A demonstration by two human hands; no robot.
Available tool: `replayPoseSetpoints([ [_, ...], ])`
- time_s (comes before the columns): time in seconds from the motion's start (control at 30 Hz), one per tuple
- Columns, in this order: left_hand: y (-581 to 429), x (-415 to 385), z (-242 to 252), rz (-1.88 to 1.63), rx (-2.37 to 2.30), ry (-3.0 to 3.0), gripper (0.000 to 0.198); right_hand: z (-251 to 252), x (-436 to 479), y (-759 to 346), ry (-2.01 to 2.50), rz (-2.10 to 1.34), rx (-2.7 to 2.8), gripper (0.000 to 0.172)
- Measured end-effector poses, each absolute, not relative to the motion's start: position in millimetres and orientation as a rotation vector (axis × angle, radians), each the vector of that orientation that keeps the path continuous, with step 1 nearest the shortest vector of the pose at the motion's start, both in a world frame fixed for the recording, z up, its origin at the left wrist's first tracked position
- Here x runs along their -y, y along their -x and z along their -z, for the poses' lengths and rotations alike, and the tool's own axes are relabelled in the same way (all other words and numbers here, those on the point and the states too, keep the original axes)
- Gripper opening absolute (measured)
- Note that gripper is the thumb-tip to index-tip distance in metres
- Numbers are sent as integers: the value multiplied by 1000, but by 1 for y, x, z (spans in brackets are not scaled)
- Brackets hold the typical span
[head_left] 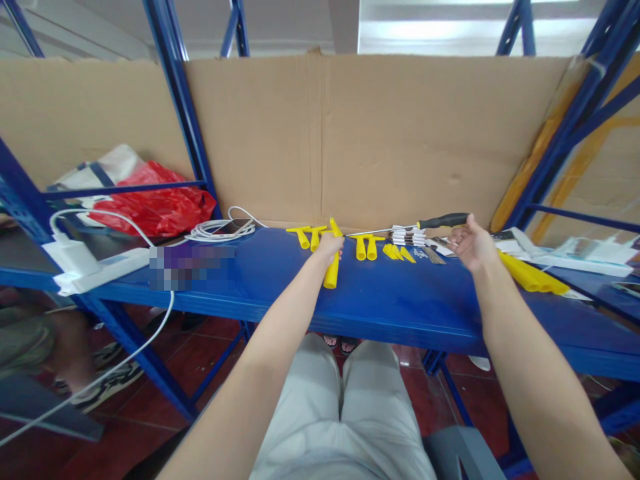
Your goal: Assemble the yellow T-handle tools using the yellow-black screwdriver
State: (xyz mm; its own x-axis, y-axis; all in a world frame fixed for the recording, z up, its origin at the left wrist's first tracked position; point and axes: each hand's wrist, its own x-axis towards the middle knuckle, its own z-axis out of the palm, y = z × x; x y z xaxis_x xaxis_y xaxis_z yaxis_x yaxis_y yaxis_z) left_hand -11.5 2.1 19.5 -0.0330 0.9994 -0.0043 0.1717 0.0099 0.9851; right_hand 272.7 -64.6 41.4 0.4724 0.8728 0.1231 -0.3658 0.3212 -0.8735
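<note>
My left hand (330, 248) is closed around a yellow T-shaped plastic handle (331, 275), its wide end pointing down toward the table's front edge. In my right hand (473, 244) is the end of the black grip of a long screwdriver (443, 221), pinched by thumb and forefinger. The thin shaft runs left, nearly level, and its tip meets the head of the yellow piece at my left hand. Similar yellow T-shaped handles (302, 238) lie on either side of that hand. Small yellow wedge-shaped pieces (395, 252) and flat metal blades (433, 255) lie below the shaft.
Small stacked boxes (407, 236) stand behind the wedges. Yellow tubes (531, 273) and white packets are at right. A white power strip (107, 270), coiled cable (220, 230) and red plastic bag (155, 200) are at left. Cardboard (380, 133) backs the blue table (400, 300). Another person's leg shows lower left.
</note>
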Motion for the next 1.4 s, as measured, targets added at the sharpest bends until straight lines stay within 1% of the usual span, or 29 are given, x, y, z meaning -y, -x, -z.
replayPoseSetpoints([
  [0.13, 11, -5, -19, -1152, -1367, -1310, 18, -40, 65, -274, 895, -885, 682, 37],
  [0.3, 11, -6, -19, -1136, -1365, -1323, 20, -40, 68, -272, 857, -917, 724, 40],
  [0.5, 11, -4, -19, -1133, -1366, -1325, 19, -46, 74, -263, 886, -908, 570, 34],
  [0.63, 11, -4, -20, -1125, -1364, -1334, 17, -44, 71, -269, 884, -910, 663, 30],
  [0.83, 11, -4, -20, -1116, -1373, -1350, 15, -43, 70, -267, 915, -850, 667, 36],
  [1.0, 11, -3, -20, -1117, -1373, -1358, 16, -44, 70, -266, 930, -871, 681, 34],
  [1.17, 12, -4, -20, -1121, -1361, -1358, 17, -43, 69, -267, 917, -919, 684, 42],
  [1.23, 12, -4, -20, -1123, -1367, -1349, 16, -44, 70, -266, 904, -916, 657, 40],
  [1.4, 11, -4, -19, -1131, -1377, -1333, 15, -42, 68, -270, 891, -902, 685, 28],
])
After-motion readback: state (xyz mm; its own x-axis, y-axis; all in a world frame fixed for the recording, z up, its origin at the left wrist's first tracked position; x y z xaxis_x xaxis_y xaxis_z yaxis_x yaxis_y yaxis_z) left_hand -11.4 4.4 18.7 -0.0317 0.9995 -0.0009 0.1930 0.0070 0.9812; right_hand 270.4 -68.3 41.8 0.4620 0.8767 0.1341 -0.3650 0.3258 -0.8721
